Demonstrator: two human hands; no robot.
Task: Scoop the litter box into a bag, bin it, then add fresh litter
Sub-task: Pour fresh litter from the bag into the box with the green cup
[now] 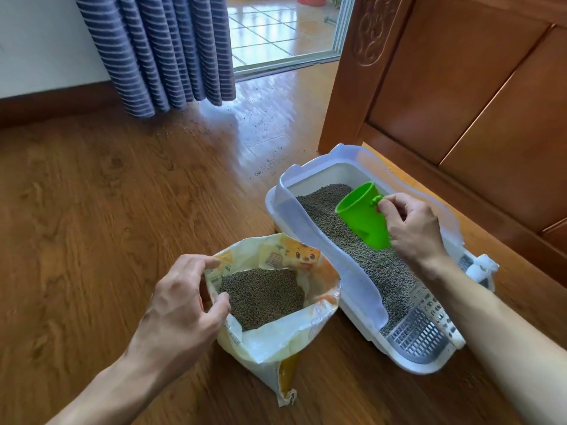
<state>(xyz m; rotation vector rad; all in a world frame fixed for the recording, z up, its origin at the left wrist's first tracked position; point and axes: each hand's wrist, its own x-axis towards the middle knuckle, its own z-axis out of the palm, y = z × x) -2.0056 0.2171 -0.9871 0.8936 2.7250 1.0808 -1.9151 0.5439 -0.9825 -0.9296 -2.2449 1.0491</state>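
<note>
Green cup [363,217] in right-hand grip [411,227]

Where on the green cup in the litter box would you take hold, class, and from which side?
Grip the green cup by its small handle, coming from the right. The cup lies tilted over the litter box, mouth towards the far left, so the handle faces right. The right hand pinches it there already.

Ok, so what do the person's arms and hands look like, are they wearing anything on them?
Both are bare. The left hand and right hand wear no gloves, and no rings, watch or bracelet show. The forearms are uncovered right to the bottom of the picture, with no sleeve in view.
</note>
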